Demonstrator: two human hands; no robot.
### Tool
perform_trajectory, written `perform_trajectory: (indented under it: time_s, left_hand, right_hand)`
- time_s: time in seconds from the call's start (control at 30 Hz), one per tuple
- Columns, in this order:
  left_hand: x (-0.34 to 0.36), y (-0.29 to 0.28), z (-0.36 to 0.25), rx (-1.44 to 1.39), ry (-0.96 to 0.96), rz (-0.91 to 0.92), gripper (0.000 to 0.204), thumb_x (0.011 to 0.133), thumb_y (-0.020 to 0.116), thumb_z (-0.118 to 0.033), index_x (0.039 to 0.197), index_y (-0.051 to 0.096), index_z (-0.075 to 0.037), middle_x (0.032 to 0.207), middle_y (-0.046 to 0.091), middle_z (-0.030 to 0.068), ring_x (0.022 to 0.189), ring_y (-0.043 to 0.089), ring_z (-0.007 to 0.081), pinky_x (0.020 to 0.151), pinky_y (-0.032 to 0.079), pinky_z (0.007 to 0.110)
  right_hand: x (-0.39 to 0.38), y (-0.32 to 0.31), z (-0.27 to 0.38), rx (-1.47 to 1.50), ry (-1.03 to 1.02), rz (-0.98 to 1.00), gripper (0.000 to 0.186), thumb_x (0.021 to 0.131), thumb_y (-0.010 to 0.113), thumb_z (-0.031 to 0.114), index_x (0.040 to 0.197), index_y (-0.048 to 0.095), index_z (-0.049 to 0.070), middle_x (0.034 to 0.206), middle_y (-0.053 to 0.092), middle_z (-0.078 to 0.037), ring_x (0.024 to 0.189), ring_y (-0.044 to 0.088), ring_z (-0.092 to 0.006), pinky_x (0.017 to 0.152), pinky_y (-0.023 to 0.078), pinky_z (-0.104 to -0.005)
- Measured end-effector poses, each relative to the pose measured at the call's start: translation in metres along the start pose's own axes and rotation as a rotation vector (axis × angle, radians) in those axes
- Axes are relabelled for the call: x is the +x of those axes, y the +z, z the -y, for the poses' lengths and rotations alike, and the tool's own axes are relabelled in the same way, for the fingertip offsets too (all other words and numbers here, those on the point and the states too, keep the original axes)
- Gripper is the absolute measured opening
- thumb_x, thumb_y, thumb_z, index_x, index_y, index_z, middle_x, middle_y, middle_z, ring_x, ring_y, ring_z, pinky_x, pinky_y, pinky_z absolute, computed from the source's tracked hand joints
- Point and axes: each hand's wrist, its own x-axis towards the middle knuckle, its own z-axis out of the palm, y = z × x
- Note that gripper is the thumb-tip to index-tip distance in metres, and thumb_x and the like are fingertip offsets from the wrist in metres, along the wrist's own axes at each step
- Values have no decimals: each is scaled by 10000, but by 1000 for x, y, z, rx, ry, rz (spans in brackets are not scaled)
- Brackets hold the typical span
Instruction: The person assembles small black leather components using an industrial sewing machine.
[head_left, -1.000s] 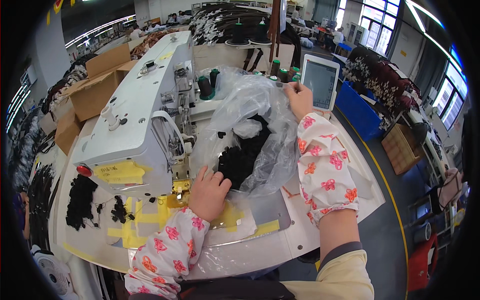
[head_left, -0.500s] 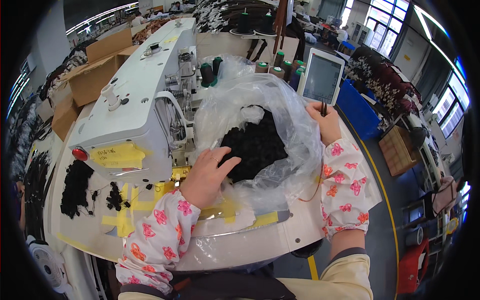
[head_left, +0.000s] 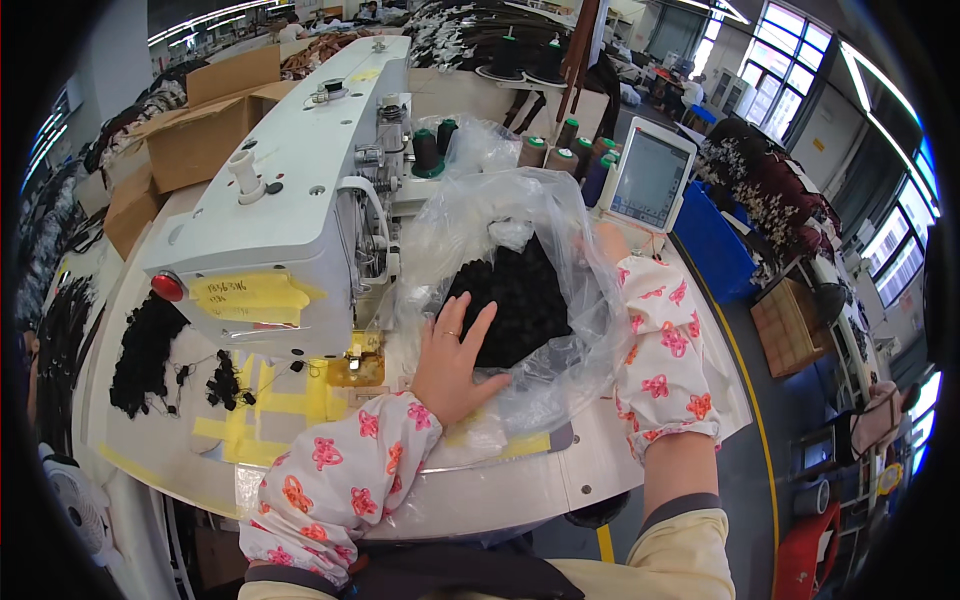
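Observation:
A clear plastic bag [head_left: 420,235] lies open on the sewing table [head_left: 520,490], with a heap of small black pieces [head_left: 515,290] inside. My left hand [head_left: 460,360] rests at the bag's near left edge. Its fingers are spread over the edge of the black heap, and it grips nothing. At the far right side of the bag is my right hand [head_left: 603,243], near a tablet-like screen [head_left: 652,175]. Its fingers are blurred and partly covered by the plastic, so what they hold does not show.
To the left stands a white sewing machine [head_left: 280,190] with a red button [head_left: 167,287]. Black pieces on threads [head_left: 145,355] lie left of it. Thread spools [head_left: 560,150] stand behind the bag. A cardboard box [head_left: 205,130] is at the far left; a blue bin [head_left: 715,245] is at the right.
My left hand has moved right and spread its fingers at the bag. My right hand, which held a thin dark tool, has shifted left and slightly down toward the plastic.

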Motion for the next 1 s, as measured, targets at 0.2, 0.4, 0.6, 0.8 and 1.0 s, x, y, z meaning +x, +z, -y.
perform_trajectory:
  time_s: [0.2,0.4,0.6,0.8,1.0]
  left_hand:
    - [5,4,4,87,-34,7,996,603,799,-352,1409,267,-108,1432,190,248,1308,223,423,1035,228,513]
    - [-4,6,11,91,-51,8,982,602,792,-378,1396,281,-107,1416,211,241,1305,229,419,1029,231,519]
    - [-1,9,11,78,-72,-11,1019,585,798,-405,1403,261,-118,1416,206,237,1312,215,416,1026,217,543]
    - [15,9,18,59,-121,-6,1117,513,834,-429,1413,243,-134,1428,174,236,1321,182,423,1010,206,578]
    - [24,2,20,35,-124,-44,1150,505,846,-409,1429,208,-161,1438,132,228,1330,144,438,983,216,623]
  right_hand:
    - [5,-53,21,404,138,-308,381,803,575,342,1025,639,38,865,651,-196,854,636,-331,761,479,-384]
    - [-14,-6,-22,-3,47,-256,413,763,614,405,930,673,31,838,666,-182,868,640,-342,775,482,-407]
    - [-9,-7,-25,113,88,-165,370,758,641,349,878,688,2,798,680,-164,754,648,-327,699,472,-379]
    - [-19,-73,8,693,180,-614,206,773,680,180,784,681,-26,682,649,-60,621,560,-119,601,438,-274]
    - [0,-108,39,680,117,-703,230,814,673,208,834,675,-21,737,639,-18,651,541,-88,625,421,-239]
